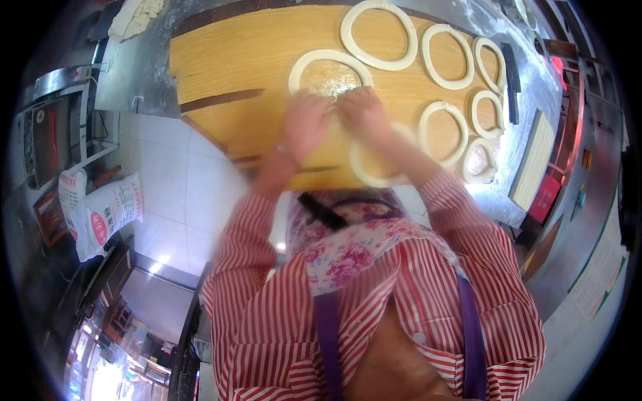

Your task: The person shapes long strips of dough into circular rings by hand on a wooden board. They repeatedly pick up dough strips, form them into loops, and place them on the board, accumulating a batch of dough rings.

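A pale dough ring (328, 56) lies on a yellow wooden board (231, 60) in front of me. Both hands are at its near side, close together. My left hand (307, 120) is closed on the ring's left end, fingers curled down. Beside it, my right hand (363, 113) grips the right end in the same way. The fingertips and the dough under them are partly hidden and slightly blurred. Another dough ring (358, 160) lies partly beneath my right forearm. Farther right, several more rings rest on the board, among them a large ring (346, 33) at the far side.
A lump of dough (137, 19) sits on the metal counter (130, 77) at the far left. White printed sacks (110, 220) stand low on the left. Along the right are a dark bar (511, 83) and a pale flat slab (533, 160).
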The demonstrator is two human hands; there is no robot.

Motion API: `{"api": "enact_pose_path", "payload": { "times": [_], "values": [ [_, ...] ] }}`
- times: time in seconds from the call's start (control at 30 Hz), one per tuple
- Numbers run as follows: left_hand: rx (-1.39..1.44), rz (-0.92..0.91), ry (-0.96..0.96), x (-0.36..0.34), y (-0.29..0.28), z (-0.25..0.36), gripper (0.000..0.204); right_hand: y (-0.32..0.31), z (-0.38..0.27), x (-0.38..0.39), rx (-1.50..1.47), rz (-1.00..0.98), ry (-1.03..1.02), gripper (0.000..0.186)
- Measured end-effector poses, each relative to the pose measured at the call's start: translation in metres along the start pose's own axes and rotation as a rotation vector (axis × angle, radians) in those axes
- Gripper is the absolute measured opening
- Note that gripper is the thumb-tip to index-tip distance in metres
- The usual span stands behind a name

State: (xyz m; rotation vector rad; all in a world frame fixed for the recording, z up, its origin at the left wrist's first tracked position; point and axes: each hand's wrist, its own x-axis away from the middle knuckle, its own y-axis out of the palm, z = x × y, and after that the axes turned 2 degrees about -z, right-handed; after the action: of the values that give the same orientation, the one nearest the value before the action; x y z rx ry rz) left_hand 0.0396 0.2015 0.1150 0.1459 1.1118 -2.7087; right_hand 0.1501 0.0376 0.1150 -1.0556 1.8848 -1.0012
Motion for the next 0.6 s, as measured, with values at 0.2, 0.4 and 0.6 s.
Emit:
{"api": "enact_pose_path", "payload": {
  "times": [0.2,0.4,0.6],
  "values": [
    [-0.062,0.072,0.198,0.019,-0.001,-0.010,0.019,-0.024,-0.004,0.016,0.012,-0.063,0.080,0.027],
    [-0.095,0.030,0.108,0.009,-0.004,-0.002,0.014,-0.030,-0.011,0.006,0.009,-0.080,0.143,0.029],
    [-0.022,0.074,0.054,0.003,0.003,-0.011,0.014,-0.017,0.006,0.005,-0.085,-0.029,0.176,0.024]
  ]
}}
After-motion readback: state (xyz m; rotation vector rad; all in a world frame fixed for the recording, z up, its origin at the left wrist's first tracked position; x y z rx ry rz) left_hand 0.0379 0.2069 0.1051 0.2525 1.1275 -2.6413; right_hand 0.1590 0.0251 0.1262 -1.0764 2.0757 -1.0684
